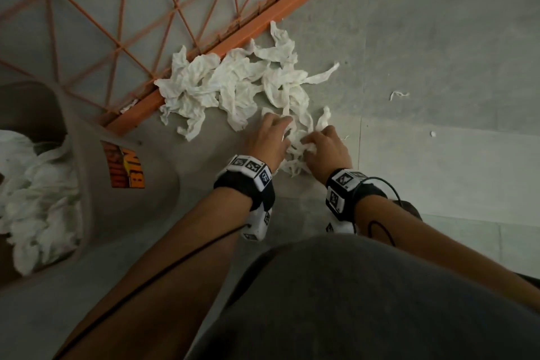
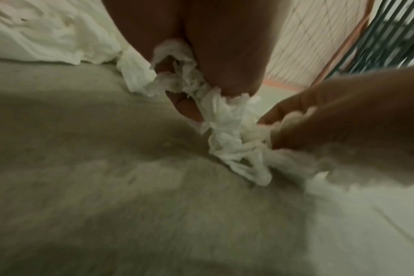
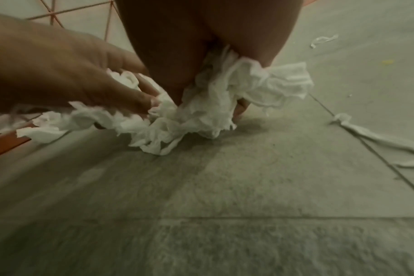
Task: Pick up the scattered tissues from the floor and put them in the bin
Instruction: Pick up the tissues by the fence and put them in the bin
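A heap of crumpled white tissues [image 1: 233,79] lies on the grey floor against an orange frame. Both hands are at its near edge. My left hand [image 1: 270,137] curls its fingers into a bunch of tissue [image 2: 227,119], and my right hand [image 1: 327,146] grips the same twisted bunch [image 3: 208,104] from the other side. The grey bin [image 1: 96,184] stands at the left, with white tissues [image 1: 35,196] inside it. A thin tissue strip [image 1: 398,94] and a tiny scrap [image 1: 433,134] lie apart on the floor to the right.
An orange lattice panel [image 1: 163,9] leans along the far side, its bottom rail [image 1: 233,41] touching the heap. The bin carries an orange sticker [image 1: 125,166]. A long tissue strip [image 3: 376,138] lies on a tile joint at the right. My grey-clothed knee [image 1: 365,301] fills the foreground.
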Motion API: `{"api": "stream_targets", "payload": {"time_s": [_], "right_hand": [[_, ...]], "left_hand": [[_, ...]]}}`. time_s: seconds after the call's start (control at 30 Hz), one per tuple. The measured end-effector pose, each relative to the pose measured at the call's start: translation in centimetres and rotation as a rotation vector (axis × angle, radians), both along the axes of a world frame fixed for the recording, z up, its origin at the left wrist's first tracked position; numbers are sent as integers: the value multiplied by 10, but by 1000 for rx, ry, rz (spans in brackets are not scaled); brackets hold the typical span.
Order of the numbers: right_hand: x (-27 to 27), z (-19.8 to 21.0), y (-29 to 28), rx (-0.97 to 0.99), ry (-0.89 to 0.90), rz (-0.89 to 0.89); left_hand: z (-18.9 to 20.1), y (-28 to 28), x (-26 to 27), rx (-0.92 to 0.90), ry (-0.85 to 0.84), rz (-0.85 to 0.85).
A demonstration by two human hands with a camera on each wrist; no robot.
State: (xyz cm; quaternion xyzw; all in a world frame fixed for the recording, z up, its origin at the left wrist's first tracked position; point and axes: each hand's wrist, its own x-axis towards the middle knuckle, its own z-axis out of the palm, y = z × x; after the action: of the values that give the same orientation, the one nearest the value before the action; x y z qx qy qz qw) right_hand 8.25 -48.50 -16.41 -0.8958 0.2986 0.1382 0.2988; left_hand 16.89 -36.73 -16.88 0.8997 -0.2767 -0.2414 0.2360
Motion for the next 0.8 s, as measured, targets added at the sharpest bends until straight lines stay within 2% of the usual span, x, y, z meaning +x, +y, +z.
{"api": "stream_targets", "payload": {"time_s": [0.2, 0.4, 0.5, 0.57, 0.67, 0.8], "right_hand": [[2, 1, -7, 55, -43, -95], [22, 11, -14, 78, -206, -173], [33, 9, -14, 123, -155, -62], [36, 5, -12, 130, -87, 47], [29, -2, -6, 71, -71, 130], [13, -8, -4, 37, -85, 141]], "left_hand": [[-5, 14, -11, 58, -22, 28], [25, 48, -29, -149, -48, 202], [38, 57, -38, -219, -30, 318], [44, 57, -45, -224, 9, 302], [38, 52, -54, -136, 81, 219], [11, 43, -64, 76, 164, 117]]}}
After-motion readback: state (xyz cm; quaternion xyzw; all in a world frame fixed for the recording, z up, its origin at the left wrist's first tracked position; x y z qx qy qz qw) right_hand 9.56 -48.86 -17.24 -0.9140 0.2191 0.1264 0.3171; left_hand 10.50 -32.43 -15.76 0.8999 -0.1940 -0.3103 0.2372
